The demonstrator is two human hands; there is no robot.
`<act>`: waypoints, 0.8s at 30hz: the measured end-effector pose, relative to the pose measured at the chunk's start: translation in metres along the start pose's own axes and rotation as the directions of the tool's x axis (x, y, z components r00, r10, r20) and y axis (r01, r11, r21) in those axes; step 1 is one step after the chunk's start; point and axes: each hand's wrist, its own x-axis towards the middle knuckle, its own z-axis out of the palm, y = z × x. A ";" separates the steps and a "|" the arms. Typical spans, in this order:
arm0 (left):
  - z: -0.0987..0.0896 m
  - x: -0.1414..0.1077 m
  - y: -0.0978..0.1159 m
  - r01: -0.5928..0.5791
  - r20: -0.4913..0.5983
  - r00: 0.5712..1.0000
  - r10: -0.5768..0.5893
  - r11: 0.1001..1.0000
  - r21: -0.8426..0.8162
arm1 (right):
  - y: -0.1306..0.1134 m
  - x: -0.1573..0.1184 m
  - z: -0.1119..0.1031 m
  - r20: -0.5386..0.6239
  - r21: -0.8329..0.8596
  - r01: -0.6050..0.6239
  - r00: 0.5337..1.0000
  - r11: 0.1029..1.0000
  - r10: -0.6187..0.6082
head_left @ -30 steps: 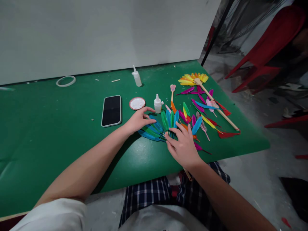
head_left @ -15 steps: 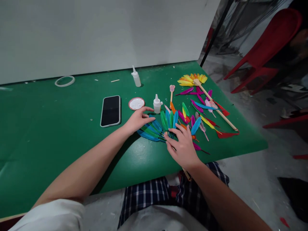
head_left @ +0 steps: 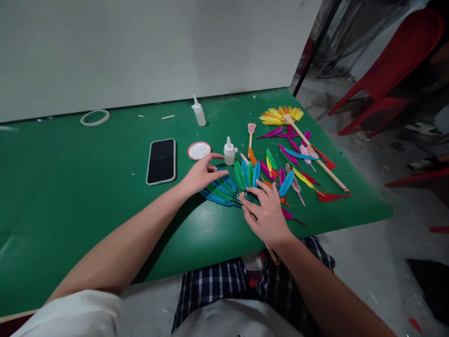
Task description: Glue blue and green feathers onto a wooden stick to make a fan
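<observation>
In the head view, rests right hand (head_left: 268, 214) at the base of a blue-and-green feather fan (head_left: 240, 175) near the front edge of the table (head_left: 87, 206), with fingers bent; cannot tell whether pinching anything. Holds left hand (head_left: 202, 175) by the fan's left feathers, with thumb and forefinger wide apart. Shows a bottle (head_left: 229, 155) upright just beyond, and a yellow fan (head_left: 279, 115) near the back right corner.
</observation>
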 end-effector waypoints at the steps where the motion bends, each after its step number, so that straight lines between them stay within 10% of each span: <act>1: 0.000 -0.001 0.002 -0.017 0.034 0.999 0.016 0.999 0.030 | 0.000 0.000 0.000 -0.001 0.001 0.001 1.000 1.000 -0.001; 8: -0.004 -0.005 0.007 -0.045 0.129 0.991 0.032 0.995 0.093 | 0.000 0.001 -0.001 0.007 -0.001 -0.003 1.000 1.000 0.003; 24: -0.004 -0.009 0.004 -0.040 -0.069 0.996 0.063 0.952 0.304 | 0.000 0.000 0.000 0.003 0.008 -0.004 1.000 1.000 0.004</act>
